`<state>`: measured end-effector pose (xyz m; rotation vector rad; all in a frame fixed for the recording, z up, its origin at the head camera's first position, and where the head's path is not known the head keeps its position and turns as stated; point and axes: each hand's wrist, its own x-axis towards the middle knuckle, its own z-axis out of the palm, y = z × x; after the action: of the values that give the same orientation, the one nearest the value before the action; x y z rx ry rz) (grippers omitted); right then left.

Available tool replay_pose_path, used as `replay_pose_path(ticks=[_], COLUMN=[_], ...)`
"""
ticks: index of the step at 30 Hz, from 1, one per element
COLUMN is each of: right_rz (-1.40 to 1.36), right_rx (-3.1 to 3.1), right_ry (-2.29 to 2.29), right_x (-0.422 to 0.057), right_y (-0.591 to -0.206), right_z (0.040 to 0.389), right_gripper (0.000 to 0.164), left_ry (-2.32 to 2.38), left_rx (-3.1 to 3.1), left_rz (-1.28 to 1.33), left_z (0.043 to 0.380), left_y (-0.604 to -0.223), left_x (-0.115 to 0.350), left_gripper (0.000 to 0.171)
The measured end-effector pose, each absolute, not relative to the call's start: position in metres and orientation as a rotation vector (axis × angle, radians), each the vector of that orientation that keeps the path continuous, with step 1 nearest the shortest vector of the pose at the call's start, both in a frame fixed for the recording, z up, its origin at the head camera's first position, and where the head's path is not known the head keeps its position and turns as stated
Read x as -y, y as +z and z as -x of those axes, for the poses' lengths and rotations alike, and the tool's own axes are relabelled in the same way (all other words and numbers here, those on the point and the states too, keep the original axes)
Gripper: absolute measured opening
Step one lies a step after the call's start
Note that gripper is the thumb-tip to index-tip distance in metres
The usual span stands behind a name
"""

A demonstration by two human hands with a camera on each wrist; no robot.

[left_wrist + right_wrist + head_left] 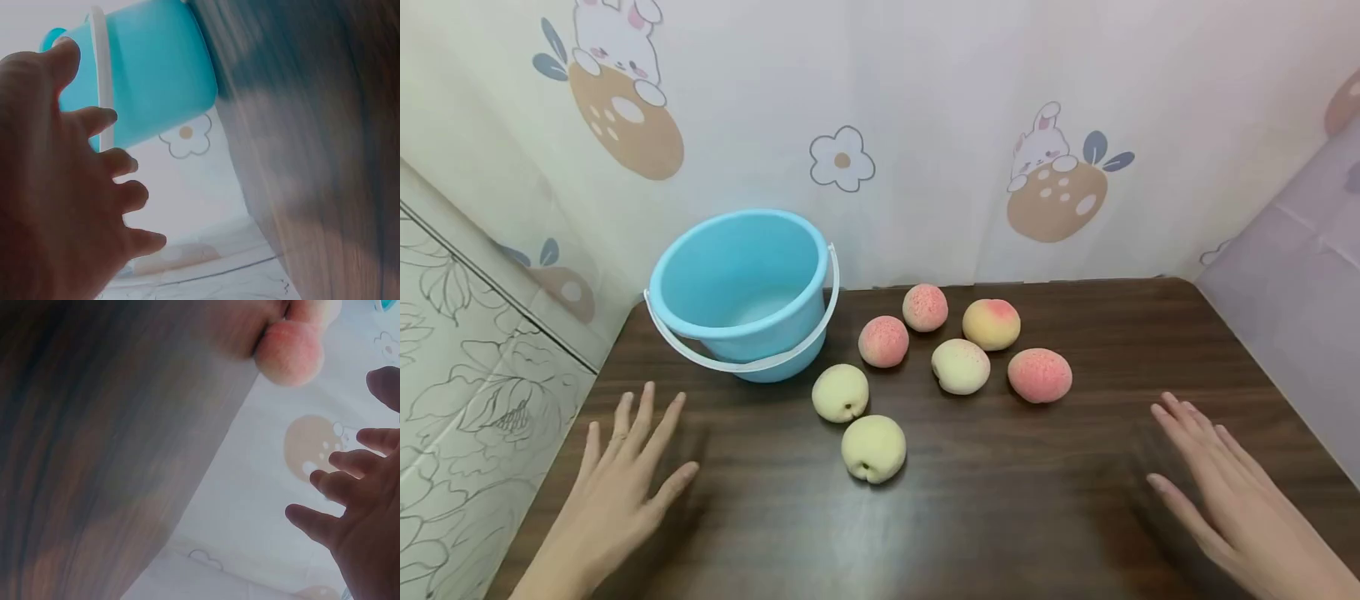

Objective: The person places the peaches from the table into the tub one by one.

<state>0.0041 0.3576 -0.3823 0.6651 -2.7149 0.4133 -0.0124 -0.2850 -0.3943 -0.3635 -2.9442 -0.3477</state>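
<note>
My left hand (613, 492) hovers over the left side of the table with fingers spread, holding nothing. Just beyond it stands a light blue bucket (797, 327), its white handle (775, 360) lowered across the front. My right hand (1240, 504) is at the right side, fingers extended and no object in it. Two pale green-yellow peaches (874, 450) lie between the hands, right of the bucket. Farther back sit two pink peaches (883, 342), a pale one (961, 367), a yellow one with a red blush (992, 325) and a deeper pink one (1040, 376), nearest my right hand.
The dark wood-grain table (1000, 517) ends at the back against a pale curtain (917, 167) printed with rabbits and flowers. A white panel with line-drawn flowers (482, 433) borders the left edge. Pale fabric (1300, 250) hangs along the right.
</note>
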Motion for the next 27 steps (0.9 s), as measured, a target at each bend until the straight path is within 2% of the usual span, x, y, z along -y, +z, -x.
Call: replay_pose_path(ticks=[4,9,14,27], right_rz=[-0.706,-0.756,-0.786,-0.923], right_rx=[2.689,2.651,2.647,2.545], right_ry=[0.413,0.399,0.375,0.388], right_x=[-0.348,-0.331,-0.318,-0.282], right_y=[-0.376,-0.373,-0.371,-0.375], right_z=[-0.002,0.002,0.006,0.017], right_gripper=[0.068,0.074,0.072,0.059], left_ry=[-0.345,-0.354,-0.402,-0.469], left_rx=[2.781,2.613,2.582,2.328], left_rz=[0.372,0.397,0.471,0.499], left_z=[0.014,0.018,0.021,0.043], left_y=[-0.389,-0.383,-0.379,-0.359], left_x=[0.276,0.268,0.260,0.244], left_gripper=[0.078,0.063,0.052,0.041])
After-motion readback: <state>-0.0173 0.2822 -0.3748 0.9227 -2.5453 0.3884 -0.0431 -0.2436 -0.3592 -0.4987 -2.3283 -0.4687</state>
